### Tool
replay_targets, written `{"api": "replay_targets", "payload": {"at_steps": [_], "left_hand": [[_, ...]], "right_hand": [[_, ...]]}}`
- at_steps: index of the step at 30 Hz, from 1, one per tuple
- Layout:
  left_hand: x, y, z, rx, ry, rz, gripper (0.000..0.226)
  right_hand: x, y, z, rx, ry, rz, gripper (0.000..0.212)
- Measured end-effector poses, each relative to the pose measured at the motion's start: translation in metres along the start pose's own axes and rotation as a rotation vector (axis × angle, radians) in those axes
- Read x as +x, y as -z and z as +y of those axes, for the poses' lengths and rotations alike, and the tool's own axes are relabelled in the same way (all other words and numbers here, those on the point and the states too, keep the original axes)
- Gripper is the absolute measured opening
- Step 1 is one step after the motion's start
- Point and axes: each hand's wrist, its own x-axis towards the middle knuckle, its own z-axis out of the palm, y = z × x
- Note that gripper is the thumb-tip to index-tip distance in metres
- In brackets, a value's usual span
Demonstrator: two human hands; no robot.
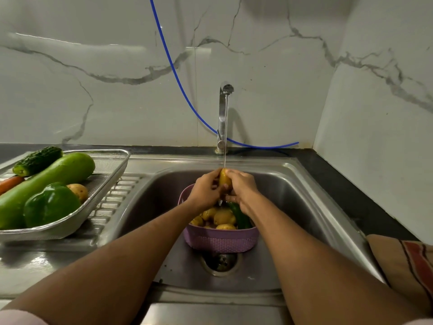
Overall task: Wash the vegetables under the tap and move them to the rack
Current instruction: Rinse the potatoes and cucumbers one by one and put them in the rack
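1. Grey-veined marble-look wall panels (pixel 117 90) back the black countertop (pixel 351 184) — glossy, catching light.
2. A blue hose (pixel 178 76) hangs down the wall.
3. A striped cloth (pixel 407 261) lies at right.

Yellow potato (pixel 225 179), purple woven-pattern basket (pixel 221 240), green pepper (pixel 50 205), orange carrot (pixel 10 183), blue hose (pixel 178 76), grey-veined white wall (pixel 93 66)

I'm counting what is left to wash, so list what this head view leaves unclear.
- Potato under the tap: mostly covered by the left hand and right hand gripping it.
- Purple basket: forearms and hands hide part of its contents, so no count; a green vegetable shows only partly.
- Carrot and rack: cut off by the left edge.
- Striped cloth: cut off by the right edge.
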Motion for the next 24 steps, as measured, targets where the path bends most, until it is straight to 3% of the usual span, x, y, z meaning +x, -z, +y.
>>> {"api": "replay_targets", "payload": {"at_steps": [7, 11, 15, 20, 24], "left_hand": [[-0.005, 0.002, 0.006, -0.107, -0.093, -0.081, 0.057], [-0.007, 0.003, 0.002, -0.213, 0.012, -0.111, 0.047], [-0.005, 0.006, 0.005, -0.352, 0.128, -0.138, 0.035], [0.000, 0.004, 0.002, -0.462, 0.250, -0.152, 0.037], [-0.001, -0.002, 0.007, -0.516, 0.291, -0.178, 0.039]], "right_hand": [[0.000, 0.004, -0.005, -0.142, 0.203, 0.329, 0.033], [-0.001, 0.000, -0.005, -0.168, 0.081, 0.199, 0.039], [0.000, 0.003, -0.004, -0.335, 0.118, 0.060, 0.037], [-0.001, 0.007, 0.002, -0.284, 0.052, -0.094, 0.042], [0.001, 0.011, 0.006, -0.290, 0.043, -0.061, 0.036]]}}
